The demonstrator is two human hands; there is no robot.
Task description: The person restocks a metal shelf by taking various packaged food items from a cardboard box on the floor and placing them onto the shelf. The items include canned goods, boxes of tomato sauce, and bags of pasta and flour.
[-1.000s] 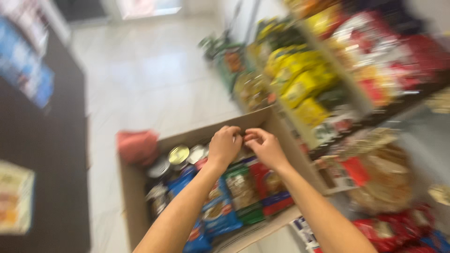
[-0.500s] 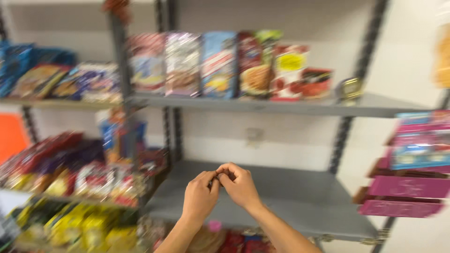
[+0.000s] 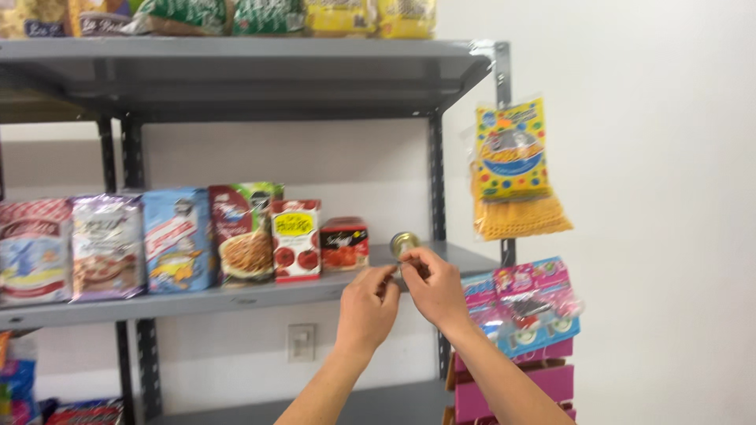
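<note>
Head view: my left hand (image 3: pixel 368 305) and right hand (image 3: pixel 435 287) raised together at front edge of grey shelf (image 3: pixel 236 297), fingertips pinching small item between them; item too hidden to identify. Small gold-lidded tin (image 3: pixel 405 243) stands on shelf just behind right hand. Left of tin: dark red box (image 3: pixel 344 244), tomato carton (image 3: pixel 295 239), pasta pouch (image 3: pixel 244 233). Yellow hanging bag (image 3: pixel 513 169) on upright at right.

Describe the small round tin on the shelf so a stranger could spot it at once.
Find the grey metal shelf at the middle level, lined with food packs. Follow that row to its right end, past the small red box, to just above the two hands: left hand, right hand. The tin stands on edge there, the only round, gold, shiny thing among flat printed packs.
</note>
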